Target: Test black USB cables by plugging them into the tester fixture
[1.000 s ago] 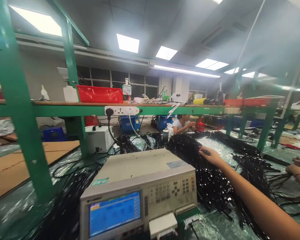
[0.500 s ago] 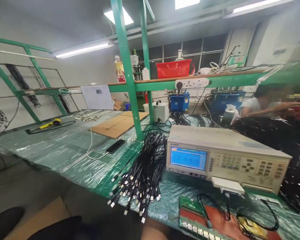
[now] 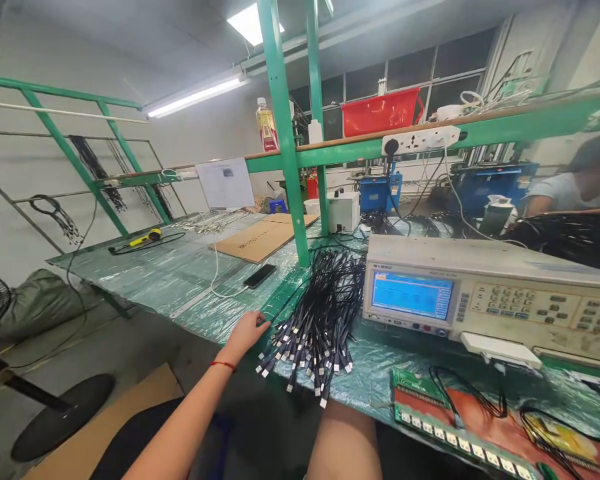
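From the lower left my left hand (image 3: pixel 246 331), with a red band (image 3: pixel 223 365) at the wrist, reaches over the table's front edge. Its fingers are closed at the end of a single black USB cable (image 3: pixel 286 305), whose plug is hidden by the hand. This cable lies just left of a thick bundle of black USB cables (image 3: pixel 325 313), their metal plugs pointing to the front edge. My right hand is out of view.
Right of the bundle stands a bench tester (image 3: pixel 415 267) with a blue screen. A green circuit board (image 3: pixel 420 387) with white sockets lies before it. A phone (image 3: pixel 260 275), cardboard (image 3: pixel 265 240) and green post (image 3: pixel 291 167) are behind. A person (image 3: pixel 570 180) sits far right.
My left hand has come into view and closed at the stray cable left of the bundle. The camera has turned left, so the scene sits further right.
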Motion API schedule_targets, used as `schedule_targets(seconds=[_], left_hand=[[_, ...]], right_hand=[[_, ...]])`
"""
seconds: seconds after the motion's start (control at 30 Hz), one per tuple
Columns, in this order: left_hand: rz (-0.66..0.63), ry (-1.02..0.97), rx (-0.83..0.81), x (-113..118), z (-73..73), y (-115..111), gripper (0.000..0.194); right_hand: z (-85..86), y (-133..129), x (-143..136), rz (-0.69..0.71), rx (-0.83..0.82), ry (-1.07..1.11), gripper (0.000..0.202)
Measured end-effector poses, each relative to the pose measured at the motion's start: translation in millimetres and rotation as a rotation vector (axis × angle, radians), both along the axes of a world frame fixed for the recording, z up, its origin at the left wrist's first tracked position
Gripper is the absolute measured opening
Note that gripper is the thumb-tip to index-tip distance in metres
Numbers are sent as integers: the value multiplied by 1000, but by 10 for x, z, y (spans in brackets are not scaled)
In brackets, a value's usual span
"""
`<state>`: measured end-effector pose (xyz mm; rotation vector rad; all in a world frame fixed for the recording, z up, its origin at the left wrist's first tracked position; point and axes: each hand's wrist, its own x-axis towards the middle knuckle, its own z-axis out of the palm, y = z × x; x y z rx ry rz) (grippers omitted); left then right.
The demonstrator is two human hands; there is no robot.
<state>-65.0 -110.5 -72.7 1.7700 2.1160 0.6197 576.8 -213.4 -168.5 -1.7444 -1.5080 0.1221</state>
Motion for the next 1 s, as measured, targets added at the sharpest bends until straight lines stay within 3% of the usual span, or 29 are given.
schedule_targets(seconds=[0.1, 0.23, 0.37, 0.5, 0.63, 0.73, 0.8, 0.93, 1.0], left_hand=[[-50, 70, -109, 38, 5, 82, 15], [-81, 43, -214, 110, 98, 143, 17], [-76, -119, -296, 223, 293, 151, 22], [-68, -290, -279, 404, 512, 81, 24], [-96, -385, -286, 672, 610, -39, 26], [-186, -391, -308, 942, 562, -120, 31], [-226, -329, -295, 1149, 474, -166, 32], [-262, -125, -122, 1567, 249, -270, 36], [-253, -44, -35, 1736, 158, -320, 28]], right_hand=[[-92, -161, 34, -15, -50, 73, 54], [-97, -256, 148, -8, -119, 173, 45], [-45, -219, 192, 9, -131, 186, 45], [-11, -178, 179, 25, -136, 191, 52], [-72, -297, 71, 22, -144, 195, 66], [-146, -417, -38, 28, -152, 204, 66], [-181, -453, -92, 30, -151, 207, 54], [-222, -435, -134, 29, -150, 203, 46], [-238, -423, -132, 29, -152, 197, 49]])
